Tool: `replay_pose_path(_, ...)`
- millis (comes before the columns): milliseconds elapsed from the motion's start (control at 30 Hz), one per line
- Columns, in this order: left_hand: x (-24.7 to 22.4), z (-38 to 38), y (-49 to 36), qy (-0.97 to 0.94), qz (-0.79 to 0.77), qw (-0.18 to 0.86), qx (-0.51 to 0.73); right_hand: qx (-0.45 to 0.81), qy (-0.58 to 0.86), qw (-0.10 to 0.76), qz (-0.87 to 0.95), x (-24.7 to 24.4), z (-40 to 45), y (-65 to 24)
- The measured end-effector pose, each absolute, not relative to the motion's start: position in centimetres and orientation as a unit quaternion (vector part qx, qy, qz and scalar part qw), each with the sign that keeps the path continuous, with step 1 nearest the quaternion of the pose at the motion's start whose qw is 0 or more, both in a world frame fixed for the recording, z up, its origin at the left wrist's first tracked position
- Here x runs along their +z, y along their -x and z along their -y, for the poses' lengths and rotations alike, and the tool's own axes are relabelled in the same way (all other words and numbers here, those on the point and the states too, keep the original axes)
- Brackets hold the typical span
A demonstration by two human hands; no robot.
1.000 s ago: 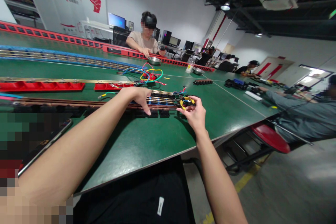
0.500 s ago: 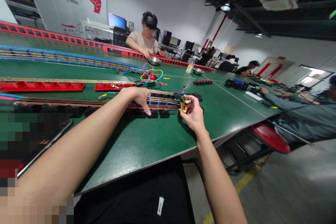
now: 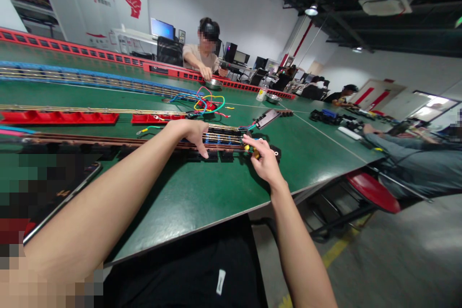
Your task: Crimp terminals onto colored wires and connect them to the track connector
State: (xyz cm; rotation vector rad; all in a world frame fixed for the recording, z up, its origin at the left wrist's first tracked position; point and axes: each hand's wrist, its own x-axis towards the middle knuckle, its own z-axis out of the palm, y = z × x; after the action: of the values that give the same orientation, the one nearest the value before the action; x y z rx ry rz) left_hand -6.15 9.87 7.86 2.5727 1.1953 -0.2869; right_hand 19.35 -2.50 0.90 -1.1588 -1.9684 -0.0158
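Note:
My left hand is closed over a long rail assembly of copper-brown bars and black base pieces, its thumb on the near side. Beside it, my right hand is at the assembly's right end, with the fingers closed around coloured wires that show yellow and green bits. The fingers partly hide these wires. A black end piece shows just right of that hand. Behind the hand, a flat grey-faced module lies tilted, with thin coloured wires running to the assembly.
Red rail sections, a blue rail and looped wires lie beyond the assembly. A phone sits by my left forearm. Across the green table, a person works near a metal bowl. Another person is at right.
My right hand has tipped forward and its fingers are straighter over the assembly's end. The grey-faced module now shows behind it, and the black end piece appears at its right. My left hand stays put.

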Motion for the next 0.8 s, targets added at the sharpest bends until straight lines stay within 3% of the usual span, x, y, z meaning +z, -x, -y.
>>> replay_pose_path(400, 7.83, -9.87, 6.12, -0.893, -0.415, 0.142, -0.100, -0.008, 0.464, 0.371, 0.804, 0.26, 2.25, -19.73)
replay_pose_path(800, 7.98, -9.74, 6.09, -0.890, -0.420, 0.149, -0.098, -0.012, 0.466, 0.383, 0.798, 0.19, 2.24, -19.45)
